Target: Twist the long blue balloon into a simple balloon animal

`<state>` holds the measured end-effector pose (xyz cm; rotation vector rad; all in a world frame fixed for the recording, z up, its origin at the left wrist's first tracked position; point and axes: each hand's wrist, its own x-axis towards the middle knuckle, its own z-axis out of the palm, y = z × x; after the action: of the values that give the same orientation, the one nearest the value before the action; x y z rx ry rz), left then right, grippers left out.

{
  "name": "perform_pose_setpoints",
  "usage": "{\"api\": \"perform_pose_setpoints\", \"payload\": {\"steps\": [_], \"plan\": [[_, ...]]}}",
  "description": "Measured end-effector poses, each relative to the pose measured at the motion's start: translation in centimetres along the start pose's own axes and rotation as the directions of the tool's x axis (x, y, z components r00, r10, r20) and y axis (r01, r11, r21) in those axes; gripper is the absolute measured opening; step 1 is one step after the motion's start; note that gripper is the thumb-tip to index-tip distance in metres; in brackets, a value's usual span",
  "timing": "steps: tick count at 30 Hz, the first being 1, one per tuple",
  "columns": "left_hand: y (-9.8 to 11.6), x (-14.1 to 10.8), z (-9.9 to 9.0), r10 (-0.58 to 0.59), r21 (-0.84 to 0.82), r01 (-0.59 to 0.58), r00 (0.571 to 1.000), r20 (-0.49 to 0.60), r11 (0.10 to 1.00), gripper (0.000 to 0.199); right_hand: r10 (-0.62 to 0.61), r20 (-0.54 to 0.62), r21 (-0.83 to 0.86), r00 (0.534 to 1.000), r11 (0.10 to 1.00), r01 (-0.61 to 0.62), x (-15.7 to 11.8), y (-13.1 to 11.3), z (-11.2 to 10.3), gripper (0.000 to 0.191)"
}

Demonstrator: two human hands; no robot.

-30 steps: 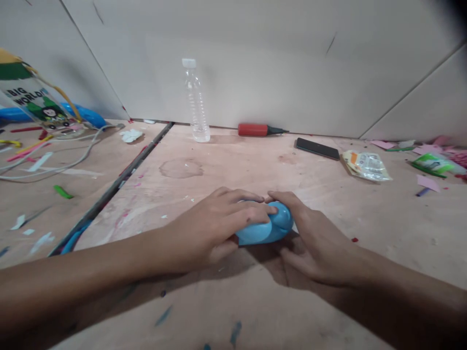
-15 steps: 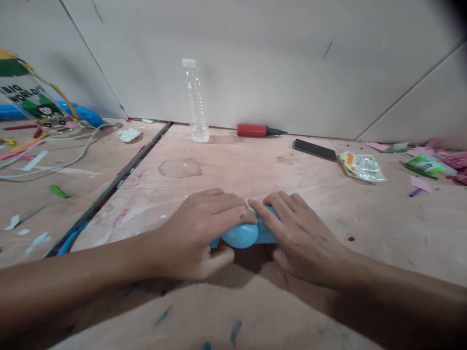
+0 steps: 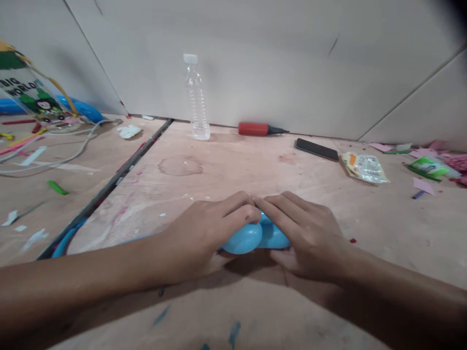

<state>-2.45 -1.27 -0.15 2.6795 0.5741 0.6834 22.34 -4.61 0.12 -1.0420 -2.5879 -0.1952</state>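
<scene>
A light blue modelling balloon [image 3: 243, 239] lies between my two hands, low over the table. One rounded bubble of it bulges out below the left fingers, with a joint beside it and another section running under the right hand. My left hand [image 3: 222, 231] is wrapped over the bubble, index finger bent on top. My right hand [image 3: 302, 231] grips the neighbouring section, its fingertips meeting the left ones at the joint. Much of the balloon is hidden by both hands, and a thin stretch of blue shows behind my left forearm.
Along the wall stand a clear plastic bottle [image 3: 199, 104] and a red hand pump [image 3: 253, 129]. A black phone [image 3: 316, 149] and a plastic packet [image 3: 365, 167] lie to the right. Left of the table gap [image 3: 127, 165] are a printed pouch [image 3: 40, 99], a cable and scraps.
My fingers have shifted around the balloon's joint, and the left thumb has slipped mostly out of sight. More of the blue section beside the bubble shows now. The view has moved slightly.
</scene>
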Motion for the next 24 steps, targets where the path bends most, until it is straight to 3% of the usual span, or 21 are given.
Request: {"api": "perform_pose_setpoints", "payload": {"steps": [3, 6, 10, 13, 15, 17, 19, 22, 24], "plan": [[0.2, -0.1, 0.0, 0.006, -0.07, -0.008, 1.0, -0.016, 0.998, 0.031, 0.061, 0.011, 0.042, 0.998, 0.997, -0.061, 0.1, -0.6, -0.4, 0.051], [0.4, -0.1, 0.1, 0.015, -0.126, -0.02, 0.999, -0.039, 0.992, 0.023, 0.041, -0.026, -0.01, 0.999, 0.999, -0.041, 0.1, -0.9, -1.0, 0.047], [0.7, 0.0, 0.4, -0.002, -0.061, 0.001, 1.0, -0.018, 0.998, 0.015, 0.045, -0.025, -0.085, 0.999, 0.995, -0.047, 0.0, -1.0, -1.2, 0.05], [1.1, -0.1, 0.7, 0.015, 0.018, -0.014, 0.998, -0.065, 1.0, 0.013, 0.126, 0.037, 0.079, 0.991, 0.989, -0.128, 0.1, -1.4, -1.3, 0.048], [1.5, -0.2, 0.7, 0.055, 0.103, -0.043, 0.992, -0.112, 0.994, 0.011, 0.206, 0.111, 0.232, 0.972, 0.946, -0.227, 0.3, -1.6, -1.7, 0.037], [2.1, -0.3, 0.6, 0.106, 0.193, -0.083, 0.988, -0.114, 0.978, 0.013, 0.283, 0.235, 0.386, 0.93, 0.851, -0.356, 0.8, -1.4, -2.2, 0.021], [2.6, -0.3, 0.4, 0.197, 0.297, -0.161, 0.976, -0.095, 0.941, 0.018, 0.308, 0.39, 0.53, 0.868, 0.695, -0.486, 1.4, -0.8, -2.4, 0.013], [3.1, -0.5, 0.5, 0.338, 0.425, -0.278, 0.938, -0.071, 0.861, 0.018, 0.164, 0.583, 0.709, 0.796, 0.377, -0.596, 2.2, 0.6, -1.9, 0.011], [3.3, -0.7, 0.8, 0.376, 0.454, -0.311, 0.925, -0.057, 0.835, 0.018, 0.026, 0.635, 0.751, 0.772, 0.213, -0.625, 2.7, 1.6, -1.3, 0.012]]}}
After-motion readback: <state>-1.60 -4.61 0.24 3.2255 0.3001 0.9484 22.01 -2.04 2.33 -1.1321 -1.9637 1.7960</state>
